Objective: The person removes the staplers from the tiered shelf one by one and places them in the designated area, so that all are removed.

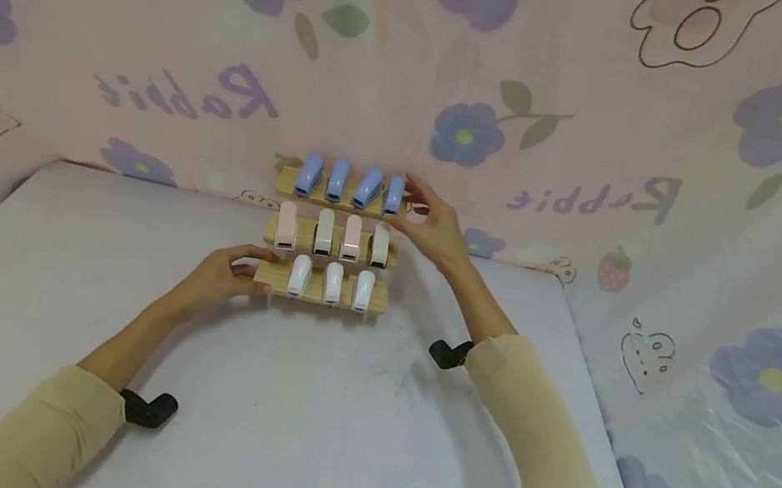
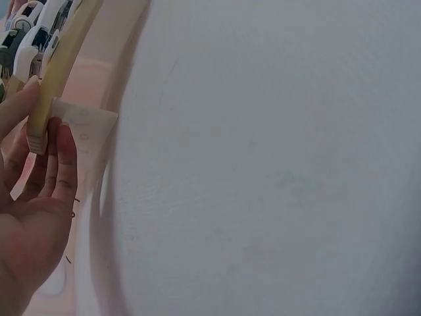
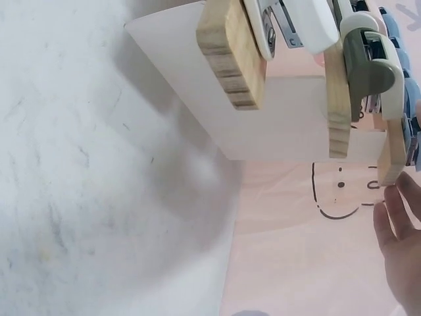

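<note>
A tiered wooden display rack (image 1: 315, 293) with three boards stands near the back wall. Small blue staplers (image 1: 338, 179) line its top board, pink and grey-green staplers (image 1: 324, 232) fill the middle one, and three white staplers (image 1: 333, 282) sit on the lowest. With thumb above and fingers beneath, my left hand (image 1: 214, 281) grips the left end of the lowest board (image 2: 59, 72). My right hand (image 1: 438, 232) holds the right end of the top board (image 3: 392, 155), next to the last blue stapler; its fingertips touch the board's end, and its thumb is hidden in the right wrist view.
The rack stands on a white tabletop (image 1: 302, 433). Behind it and to the right hangs a pale pink cloth (image 1: 385, 83) printed with flowers and rabbits. White stepped side panels (image 3: 191, 99) support the boards. Each wrist wears a black mount (image 1: 148, 409).
</note>
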